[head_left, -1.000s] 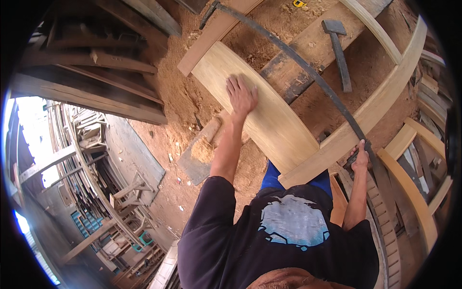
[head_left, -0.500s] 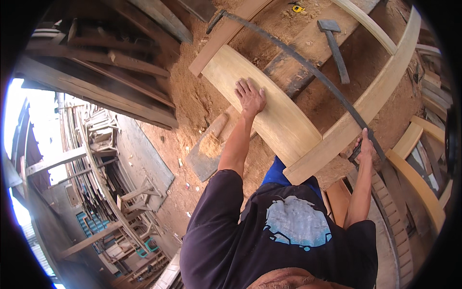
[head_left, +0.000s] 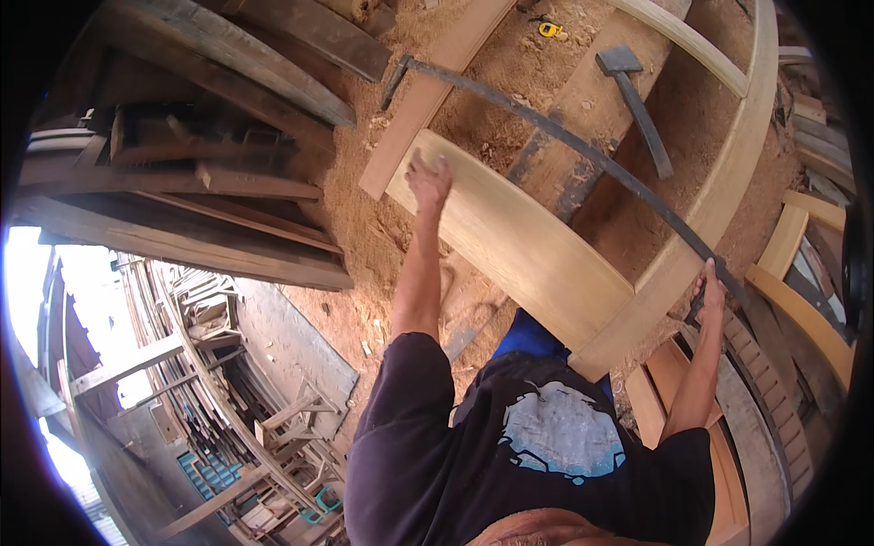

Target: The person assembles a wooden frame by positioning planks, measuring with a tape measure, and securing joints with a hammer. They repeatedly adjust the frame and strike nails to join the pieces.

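Note:
My left hand (head_left: 429, 186) lies on the far-left end of a wide, pale wooden panel (head_left: 537, 246), its fingers apart, close to the reddish-brown wooden rail (head_left: 391, 164). The panel joins a pale curved wooden rail (head_left: 678, 250) at its right end. A long dark metal bar clamp (head_left: 564, 136) spans the frame, with its hooked far jaw outside the reddish-brown rail. Around the clamp's near end, just outside the pale rail, my right hand (head_left: 710, 298) is closed; its fingers are partly hidden.
A mallet (head_left: 635, 107) rests on a plank (head_left: 583, 109) beyond the clamp, near a yellow tape measure (head_left: 549, 30). Sawdust covers the ground. Heavy timbers (head_left: 218, 218) are stacked at the left, and curved wooden pieces (head_left: 801, 314) lie at the right.
My left hand has slid along the panel from nearer its middle to its far-left end. My right hand stays at the clamp's near end. The whole view has shifted slightly.

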{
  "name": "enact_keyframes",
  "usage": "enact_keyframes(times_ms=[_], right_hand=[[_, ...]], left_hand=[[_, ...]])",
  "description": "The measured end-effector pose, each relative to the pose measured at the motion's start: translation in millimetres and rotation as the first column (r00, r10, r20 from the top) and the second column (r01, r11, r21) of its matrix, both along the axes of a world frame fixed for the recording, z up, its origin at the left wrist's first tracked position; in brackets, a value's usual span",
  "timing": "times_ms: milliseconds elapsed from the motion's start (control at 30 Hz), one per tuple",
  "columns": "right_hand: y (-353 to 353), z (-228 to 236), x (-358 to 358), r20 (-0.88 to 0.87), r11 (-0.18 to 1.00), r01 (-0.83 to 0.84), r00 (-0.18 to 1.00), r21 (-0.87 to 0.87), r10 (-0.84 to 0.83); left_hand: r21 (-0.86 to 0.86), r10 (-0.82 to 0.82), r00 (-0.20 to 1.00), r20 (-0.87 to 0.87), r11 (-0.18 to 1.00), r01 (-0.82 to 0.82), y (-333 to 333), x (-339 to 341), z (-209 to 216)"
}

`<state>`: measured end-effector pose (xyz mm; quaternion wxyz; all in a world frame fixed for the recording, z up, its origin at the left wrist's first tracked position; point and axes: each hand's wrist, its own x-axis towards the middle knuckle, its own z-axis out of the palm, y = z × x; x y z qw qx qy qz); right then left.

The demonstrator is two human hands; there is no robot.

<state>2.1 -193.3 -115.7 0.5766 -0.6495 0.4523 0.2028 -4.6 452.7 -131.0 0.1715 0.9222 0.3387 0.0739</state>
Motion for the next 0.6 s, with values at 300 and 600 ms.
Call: enact_keyframes(times_ms=[300, 600], right_hand=[[-9, -19, -10, 0.001, 0.997, 0.079, 0.997, -0.010, -0.079], [-4, -2, 7, -0.043, 0.998, 0.021, 0.999, -0.053, -0.023]], left_hand=[[0.163, -0.004, 0.970, -0.243, 0.986, 0.044, 153, 97, 17], [-0.091, -0.072, 0.994, 0.083, 0.993, 0.079, 341, 170, -113]])
